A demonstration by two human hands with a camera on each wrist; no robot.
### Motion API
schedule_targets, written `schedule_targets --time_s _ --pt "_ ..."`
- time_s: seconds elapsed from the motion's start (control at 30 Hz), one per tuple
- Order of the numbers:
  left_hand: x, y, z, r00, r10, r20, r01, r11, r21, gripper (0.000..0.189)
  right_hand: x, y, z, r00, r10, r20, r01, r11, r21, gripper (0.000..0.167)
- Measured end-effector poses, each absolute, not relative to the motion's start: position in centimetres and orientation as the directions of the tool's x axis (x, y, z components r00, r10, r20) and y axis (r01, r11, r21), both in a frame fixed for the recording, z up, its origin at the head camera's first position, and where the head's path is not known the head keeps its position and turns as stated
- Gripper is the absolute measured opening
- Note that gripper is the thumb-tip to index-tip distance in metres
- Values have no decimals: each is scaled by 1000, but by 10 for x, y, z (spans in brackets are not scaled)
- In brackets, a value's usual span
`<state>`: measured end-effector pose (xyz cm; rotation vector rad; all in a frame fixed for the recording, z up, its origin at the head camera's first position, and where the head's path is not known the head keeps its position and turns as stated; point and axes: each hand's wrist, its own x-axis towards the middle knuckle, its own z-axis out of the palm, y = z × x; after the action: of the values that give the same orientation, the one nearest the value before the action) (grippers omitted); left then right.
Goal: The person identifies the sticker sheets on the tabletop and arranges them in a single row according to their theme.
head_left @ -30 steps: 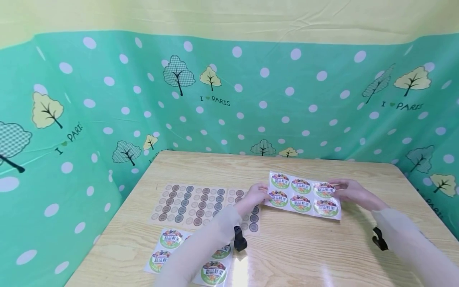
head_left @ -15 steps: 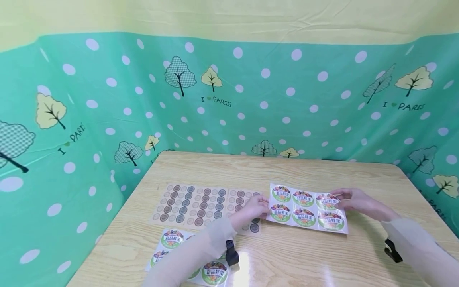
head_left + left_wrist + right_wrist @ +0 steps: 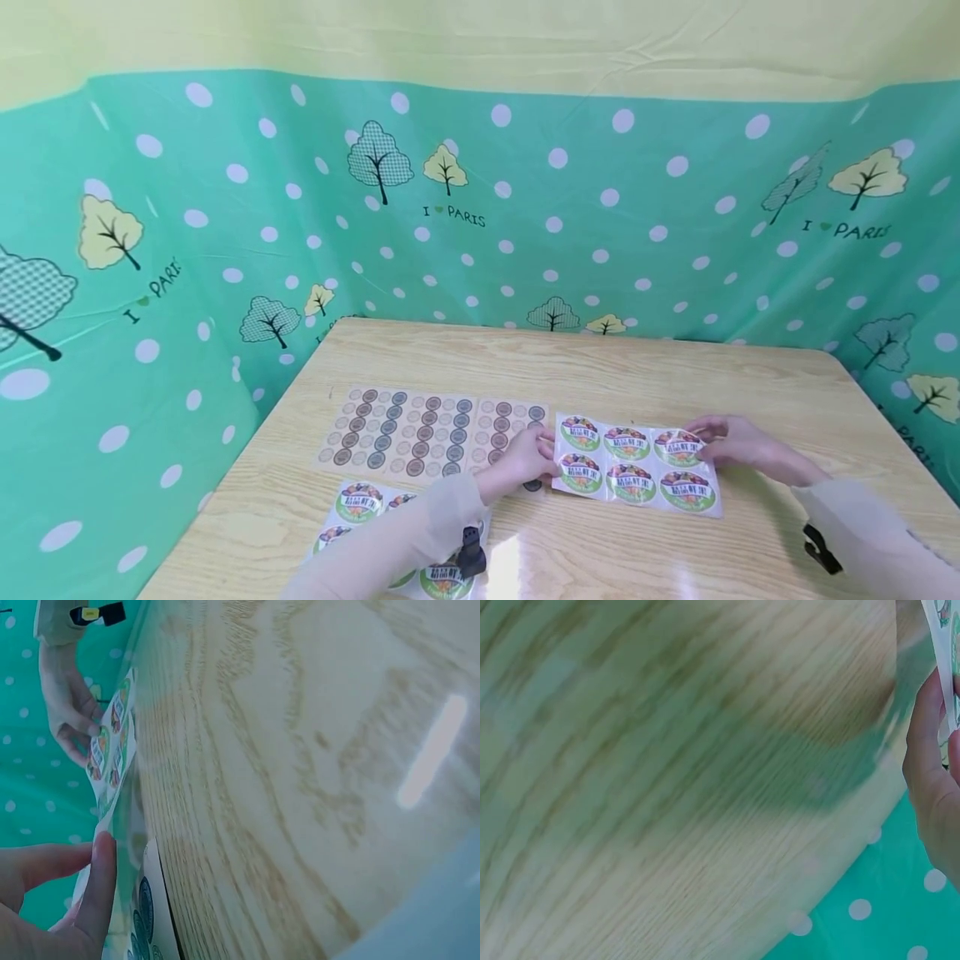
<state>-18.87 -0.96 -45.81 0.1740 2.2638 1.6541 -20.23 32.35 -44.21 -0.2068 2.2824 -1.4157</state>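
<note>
Between my two hands is a sheet of round fruit stickers [image 3: 636, 468], glossy white with two rows of colourful labels. My left hand [image 3: 519, 458] pinches its left edge between thumb and finger, as the left wrist view also shows on my left hand [image 3: 60, 907]. At the opposite end, my right hand [image 3: 744, 447] pinches the upper right edge. The right wrist view catches only part of the right hand [image 3: 934, 787] and a sliver of the sticker sheet [image 3: 940, 667]. In the left wrist view the sheet stands slightly off the wooden table [image 3: 255, 787].
Left of the held sheet lie brown sheets of small round stickers [image 3: 408, 433] in rows. Nearer me is another sheet of fruit stickers [image 3: 360, 504], partly hidden by my left sleeve [image 3: 405, 542]. A green dotted curtain [image 3: 555, 225] stands behind and beside the table [image 3: 600, 550].
Both hands have brought the sticker sheet down and toward me, lower over the table. Over the last half second it has also shifted slightly left. Both hands keep their hold.
</note>
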Motion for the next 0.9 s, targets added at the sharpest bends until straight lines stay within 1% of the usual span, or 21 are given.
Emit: schedule_targets --time_s 0.13,0.37,0.57,0.9 --pt "-185 -12 -457 -942 289 -171 -67 338 939 46 -199 319 -444 -902 -328 -281 85 504 -860 54" --pt "-181 -15 -452 -953 284 -105 13 385 923 49 -199 312 -444 -920 -256 -296 99 579 -809 51" --pt "-177 -16 -455 -958 270 -93 32 426 904 57 -199 309 -446 -931 -215 -295 105 617 -780 49" --pt "-177 -17 -457 -957 281 -75 58 438 897 63 -200 309 -450 -945 -231 -232 20 667 -745 47"
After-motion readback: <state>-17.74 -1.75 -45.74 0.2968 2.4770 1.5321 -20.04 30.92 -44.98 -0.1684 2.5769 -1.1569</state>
